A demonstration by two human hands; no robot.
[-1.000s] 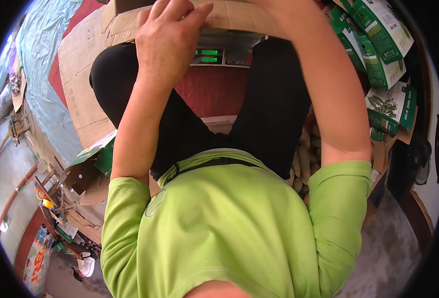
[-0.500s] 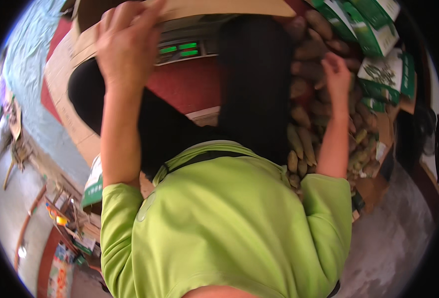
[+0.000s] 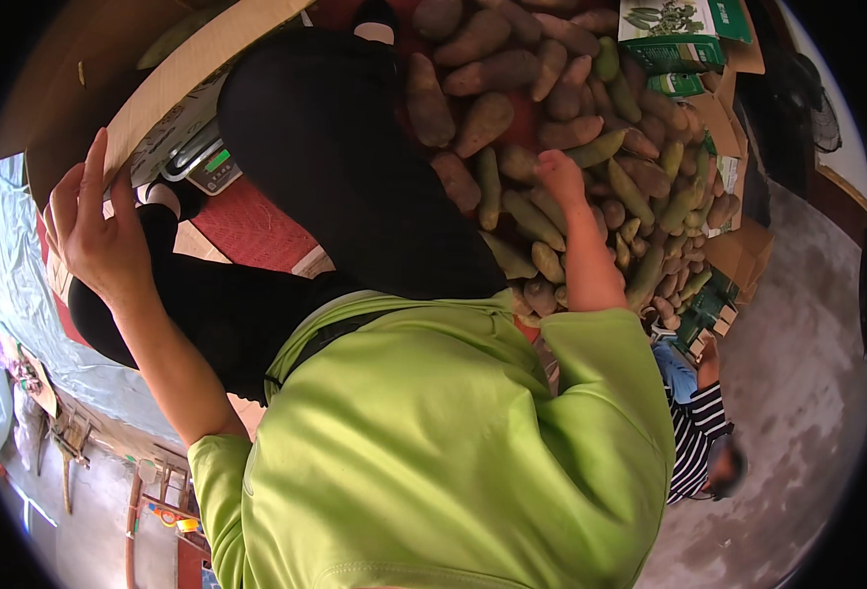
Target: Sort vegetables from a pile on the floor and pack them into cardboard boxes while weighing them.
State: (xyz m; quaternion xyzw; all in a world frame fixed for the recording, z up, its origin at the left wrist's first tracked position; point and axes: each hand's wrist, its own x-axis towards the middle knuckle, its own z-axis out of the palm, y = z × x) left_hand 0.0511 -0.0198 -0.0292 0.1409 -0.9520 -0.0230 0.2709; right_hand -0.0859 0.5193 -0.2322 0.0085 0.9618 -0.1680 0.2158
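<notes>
My left hand [image 3: 100, 236] is at the left with its fingers spread, by the rim of a large open cardboard box [image 3: 183, 79]. Its fingertips seem to touch the box's outer edge. My right hand [image 3: 559, 179] is over a heap of long tubers [image 3: 497, 74], its fingers drawn together among them. A greenish tuber [image 3: 598, 149] lies right beside these fingers. Whether they hold anything is hidden. The heap mixes reddish-brown pieces and green ones. Inside the box, at its far side, a pale greenish shape [image 3: 173, 39] shows.
A scale with a lit green display [image 3: 215, 162] stands beside the box on a red surface [image 3: 242, 221]. Green-and-white cartons [image 3: 679, 44] stand beyond the heap at right. Another person in a striped top [image 3: 693, 432] is at the lower right. Blue plastic sheeting [image 3: 55, 334] lies at left.
My view has swung toward the right, showing more of the heap. My left hand has shifted down along the box rim. My right hand has gone from loosely spread to drawn together.
</notes>
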